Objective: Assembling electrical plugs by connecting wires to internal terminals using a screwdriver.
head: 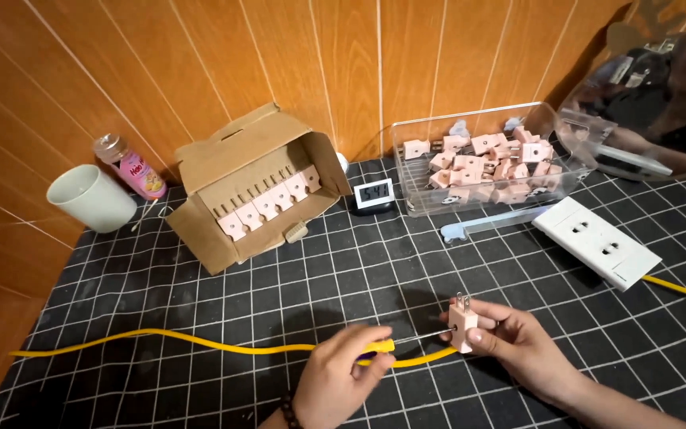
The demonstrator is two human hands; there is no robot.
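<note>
My right hand (pixel 518 349) holds a small pink plug adapter (pixel 462 322) with its two metal prongs pointing up. My left hand (pixel 339 381) grips a screwdriver with a yellow handle (pixel 379 347). The screwdriver's thin metal shaft reaches to the right and its tip touches the side of the plug. Both hands hover low over the black grid mat (pixel 200 302), near its front edge.
A yellow cable (pixel 160 340) runs across the mat to a white power strip (pixel 597 241). A clear plastic bin (pixel 486 155) holds several pink plugs. An open cardboard box (pixel 252 187) has a row of plugs. A small digital clock (pixel 375 195), white cup (pixel 93 199) and pink bottle (pixel 132 167) stand behind.
</note>
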